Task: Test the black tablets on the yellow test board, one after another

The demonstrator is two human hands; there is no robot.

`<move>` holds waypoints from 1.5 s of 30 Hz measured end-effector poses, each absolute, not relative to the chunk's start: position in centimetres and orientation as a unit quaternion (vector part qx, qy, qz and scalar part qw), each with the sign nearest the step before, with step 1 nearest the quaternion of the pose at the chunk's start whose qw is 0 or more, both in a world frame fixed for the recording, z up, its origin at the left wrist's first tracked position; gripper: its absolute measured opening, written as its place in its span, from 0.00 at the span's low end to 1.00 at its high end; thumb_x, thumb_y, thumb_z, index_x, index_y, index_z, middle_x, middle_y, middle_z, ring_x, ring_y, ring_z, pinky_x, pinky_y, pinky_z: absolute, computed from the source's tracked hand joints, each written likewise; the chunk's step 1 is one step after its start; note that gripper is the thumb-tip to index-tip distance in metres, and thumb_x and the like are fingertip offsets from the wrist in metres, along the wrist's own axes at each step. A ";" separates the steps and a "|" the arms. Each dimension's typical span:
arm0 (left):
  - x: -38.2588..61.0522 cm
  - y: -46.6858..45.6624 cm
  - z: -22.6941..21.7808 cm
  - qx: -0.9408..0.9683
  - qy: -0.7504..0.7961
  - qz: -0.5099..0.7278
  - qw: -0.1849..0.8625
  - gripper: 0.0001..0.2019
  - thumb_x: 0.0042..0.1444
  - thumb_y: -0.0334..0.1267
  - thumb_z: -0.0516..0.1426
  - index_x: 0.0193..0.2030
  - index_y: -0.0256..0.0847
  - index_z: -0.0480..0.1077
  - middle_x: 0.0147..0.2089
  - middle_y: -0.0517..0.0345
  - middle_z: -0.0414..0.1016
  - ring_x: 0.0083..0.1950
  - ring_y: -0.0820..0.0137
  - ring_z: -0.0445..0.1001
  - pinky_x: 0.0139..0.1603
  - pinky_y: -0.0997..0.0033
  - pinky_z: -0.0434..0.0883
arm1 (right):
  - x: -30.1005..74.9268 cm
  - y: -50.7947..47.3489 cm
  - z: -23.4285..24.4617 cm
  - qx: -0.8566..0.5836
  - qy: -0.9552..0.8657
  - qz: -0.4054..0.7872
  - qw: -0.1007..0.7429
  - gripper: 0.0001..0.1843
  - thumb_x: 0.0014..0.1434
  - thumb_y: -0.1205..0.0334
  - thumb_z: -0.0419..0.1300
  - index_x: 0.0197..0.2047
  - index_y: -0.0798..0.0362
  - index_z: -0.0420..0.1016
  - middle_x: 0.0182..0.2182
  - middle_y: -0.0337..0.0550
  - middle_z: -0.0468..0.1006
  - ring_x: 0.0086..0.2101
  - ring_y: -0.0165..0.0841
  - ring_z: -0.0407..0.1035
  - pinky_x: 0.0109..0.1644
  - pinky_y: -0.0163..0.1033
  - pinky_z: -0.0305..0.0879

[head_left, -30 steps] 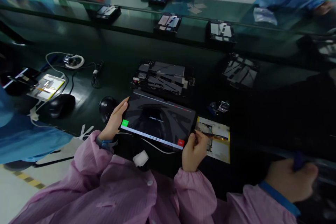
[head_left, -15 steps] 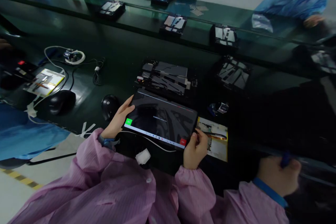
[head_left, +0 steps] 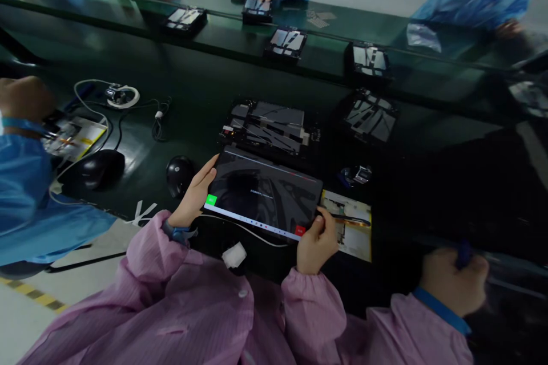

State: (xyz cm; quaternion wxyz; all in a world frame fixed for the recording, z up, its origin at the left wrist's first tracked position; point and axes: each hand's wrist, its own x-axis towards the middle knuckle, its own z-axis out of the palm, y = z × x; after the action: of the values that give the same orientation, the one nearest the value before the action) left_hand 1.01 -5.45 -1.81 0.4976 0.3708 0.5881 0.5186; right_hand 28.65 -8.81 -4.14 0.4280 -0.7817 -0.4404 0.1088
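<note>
Tablet [head_left: 263, 191] sits between left hand [head_left: 192, 197] and right hand [head_left: 317, 244], its long axis running from one to the other; both hands grip it by opposite short edges, neither nearer.

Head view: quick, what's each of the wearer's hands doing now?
Left hand: holding the screen by its left edge.
Right hand: holding the screen near its lower right corner.

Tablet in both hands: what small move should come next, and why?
I'd probably tilt the tablet slightly before touching its screen: the left hand and right hand hold opposite sides, what look like reflections cross it, and the central line of text is too small to read here, with a green box and a red box lit at the lower corners.
</note>
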 end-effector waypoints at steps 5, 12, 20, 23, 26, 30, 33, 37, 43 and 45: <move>1.0 -5.6 -1.3 0.365 0.597 0.516 0.494 0.22 0.62 0.46 0.53 0.62 0.49 0.64 0.65 0.64 0.61 0.68 0.64 0.57 0.69 0.66 0.54 | 41.8 -7.5 -0.4 -0.855 -0.323 0.024 0.406 0.22 0.59 0.51 0.44 0.44 0.50 0.74 0.30 0.54 0.72 0.36 0.47 0.69 0.42 0.54 0.59; 1.4 -5.6 -1.2 0.341 0.587 0.531 0.507 0.22 0.61 0.45 0.54 0.62 0.48 0.64 0.64 0.61 0.63 0.65 0.64 0.61 0.67 0.66 0.58 | 34.8 -11.0 -2.0 -0.826 -0.471 -0.009 0.310 0.24 0.63 0.49 0.43 0.45 0.54 0.74 0.30 0.51 0.74 0.32 0.38 0.70 0.34 0.40 0.61; 1.2 -5.0 -1.0 0.342 0.580 0.542 0.503 0.21 0.62 0.42 0.53 0.61 0.44 0.66 0.64 0.62 0.63 0.67 0.65 0.57 0.69 0.66 0.54 | 23.6 -14.4 -0.7 -0.682 -0.632 -0.133 0.342 0.17 0.60 0.61 0.55 0.51 0.57 0.73 0.50 0.59 0.70 0.50 0.46 0.64 0.53 0.52 0.60; 1.1 -4.8 -1.3 0.342 0.552 0.560 0.515 0.21 0.62 0.42 0.53 0.62 0.44 0.65 0.64 0.62 0.63 0.67 0.64 0.58 0.69 0.64 0.54 | 18.8 -13.0 0.4 -0.539 -0.772 -0.010 0.336 0.18 0.61 0.58 0.55 0.54 0.50 0.71 0.56 0.52 0.66 0.57 0.46 0.58 0.58 0.54 0.56; 0.9 -4.7 -1.6 0.365 0.533 0.566 0.512 0.21 0.62 0.42 0.52 0.61 0.44 0.66 0.65 0.62 0.62 0.67 0.66 0.57 0.69 0.67 0.53 | 14.3 -11.7 0.0 -0.488 -0.821 0.040 0.293 0.22 0.60 0.49 0.56 0.55 0.47 0.70 0.62 0.51 0.58 0.62 0.49 0.49 0.63 0.60 0.47; 0.8 -4.6 -1.7 0.370 0.528 0.569 0.511 0.21 0.62 0.41 0.52 0.61 0.44 0.65 0.65 0.62 0.62 0.67 0.67 0.57 0.69 0.68 0.53 | 13.7 -11.9 -0.4 -0.500 -0.803 0.032 0.324 0.22 0.61 0.49 0.54 0.55 0.48 0.70 0.62 0.51 0.59 0.62 0.49 0.51 0.63 0.61 0.47; 0.9 -4.6 -1.8 0.356 0.527 0.574 0.516 0.21 0.62 0.41 0.52 0.61 0.44 0.65 0.65 0.62 0.62 0.67 0.66 0.57 0.68 0.68 0.54 | 16.0 -13.2 -0.3 -0.512 -0.773 0.032 0.373 0.18 0.62 0.57 0.53 0.54 0.50 0.71 0.58 0.51 0.63 0.59 0.46 0.55 0.61 0.57 0.55; 0.9 -4.7 -2.1 0.339 0.516 0.580 0.532 0.20 0.62 0.42 0.52 0.61 0.46 0.66 0.64 0.63 0.62 0.67 0.66 0.58 0.68 0.67 0.55 | 19.1 -15.2 -1.4 -0.547 -0.738 0.022 0.394 0.16 0.60 0.66 0.54 0.51 0.54 0.72 0.53 0.53 0.67 0.57 0.45 0.60 0.57 0.54 0.61; 0.7 -4.9 -2.4 0.326 0.530 0.573 0.534 0.20 0.62 0.43 0.53 0.60 0.48 0.67 0.63 0.64 0.64 0.66 0.64 0.60 0.67 0.67 0.57 | 22.3 -17.8 -4.4 -0.595 -0.695 -0.022 0.402 0.13 0.59 0.68 0.55 0.47 0.56 0.72 0.47 0.53 0.71 0.52 0.43 0.64 0.53 0.53 0.64; 0.7 -4.9 -2.5 0.326 0.529 0.574 0.533 0.20 0.61 0.42 0.54 0.60 0.47 0.67 0.63 0.63 0.64 0.65 0.64 0.60 0.67 0.66 0.57 | 22.9 -18.0 -4.8 -0.603 -0.687 -0.036 0.403 0.13 0.59 0.68 0.55 0.47 0.56 0.73 0.46 0.53 0.72 0.51 0.43 0.65 0.53 0.53 0.64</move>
State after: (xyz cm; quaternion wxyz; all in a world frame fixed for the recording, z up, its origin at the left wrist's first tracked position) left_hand 0.72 -4.87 -2.49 0.5328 0.3258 0.5294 0.5742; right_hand 22.94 -18.03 -4.83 0.4028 -0.6033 -0.6874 -0.0360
